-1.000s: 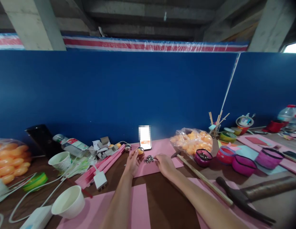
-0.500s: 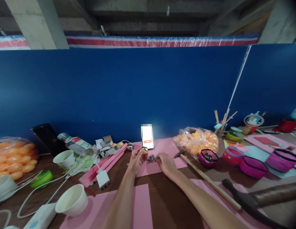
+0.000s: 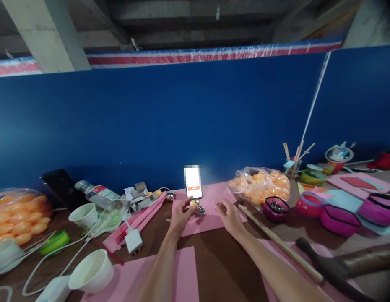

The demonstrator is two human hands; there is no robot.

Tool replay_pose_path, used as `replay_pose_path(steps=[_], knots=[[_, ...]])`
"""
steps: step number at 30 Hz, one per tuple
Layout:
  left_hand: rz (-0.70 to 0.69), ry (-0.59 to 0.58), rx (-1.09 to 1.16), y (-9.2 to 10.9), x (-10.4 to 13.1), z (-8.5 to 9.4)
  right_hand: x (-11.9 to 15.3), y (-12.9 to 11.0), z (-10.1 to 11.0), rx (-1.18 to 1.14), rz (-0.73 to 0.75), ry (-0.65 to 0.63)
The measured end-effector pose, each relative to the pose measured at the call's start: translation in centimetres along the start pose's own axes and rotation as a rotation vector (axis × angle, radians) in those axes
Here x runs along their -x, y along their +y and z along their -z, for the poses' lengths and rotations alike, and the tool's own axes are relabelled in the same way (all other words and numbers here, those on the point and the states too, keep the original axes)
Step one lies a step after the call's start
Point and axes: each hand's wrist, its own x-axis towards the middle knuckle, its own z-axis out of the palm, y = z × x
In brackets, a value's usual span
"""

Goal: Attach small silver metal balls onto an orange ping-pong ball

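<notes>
My left hand is closed round a small orange ball, whose upper side is covered with shiny silver metal. Just beside the ball, a little pile of silver metal pieces, too small to name surely, lies on a pink paper sheet. My right hand hovers to the right of the pile, thumb and fingertips drawn together; anything between them is too small to make out. Behind the ball a lit phone leans upright. Another silver-covered ball rests further left.
At right are a bag of orange balls, a purple bowl of metal bits, a wooden stick and a hammer. To the left lie pink paper strips, a white charger and a paper cup. A blue partition stands behind.
My right hand has moved right, away from the metal pile. My left hand, with the ball, has shifted slightly right and down, closer to the pile. The camera view has tilted a little.
</notes>
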Motion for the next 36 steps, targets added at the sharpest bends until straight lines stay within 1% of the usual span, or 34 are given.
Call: replay_pose_path(steps=[3, 6, 8, 11, 14, 16, 18, 21, 26, 31, 33, 34, 36], knots=[[-0.024, -0.006, -0.143, 0.6, 0.3, -0.6, 0.1, -0.1, -0.5, -0.047, 0.034, 0.006], [-0.049, 0.015, -0.188, 1.0, 0.6, -1.3, 0.2, -0.4, -1.0, -0.094, 0.037, -0.031], [-0.055, 0.026, -0.198, 0.9, 0.6, -1.4, 0.3, -0.7, -1.2, -0.091, 0.039, -0.069], [-0.018, 0.047, -0.146, 0.4, 0.3, -1.2, 0.3, -1.1, -1.2, -0.077, 0.030, -0.106], [0.006, 0.128, 0.003, 0.5, -0.1, -1.0, 0.3, -1.2, -1.0, -0.092, 0.003, -0.116], [-0.045, 0.161, 0.103, 1.2, -0.2, -1.0, 0.3, -1.1, -0.9, -0.111, -0.008, -0.127], [-0.110, 0.178, 0.185, 2.4, -0.1, -1.1, 0.3, -0.9, -1.0, -0.131, -0.004, -0.130], [-0.159, 0.197, 0.252, 4.3, 0.0, -1.7, 0.3, -0.6, -1.2, -0.137, 0.007, -0.105], [-0.200, 0.155, 0.268, 7.1, 0.1, -3.4, 0.3, -0.4, -1.3, -0.160, 0.014, -0.096], [-0.239, 0.115, 0.197, 9.9, 0.4, -5.2, 0.4, -0.7, -1.1, -0.202, 0.031, -0.087], [-0.227, 0.088, 0.157, 10.2, 0.8, -5.5, 0.5, -0.7, -1.2, -0.221, 0.033, -0.084], [-0.211, 0.078, 0.131, 10.0, 1.0, -5.4, 0.5, -0.6, -1.3, -0.229, 0.032, -0.083], [-0.172, 0.085, 0.065, 8.8, 1.5, -5.1, 0.4, -0.3, -1.5, -0.241, 0.021, -0.084]])
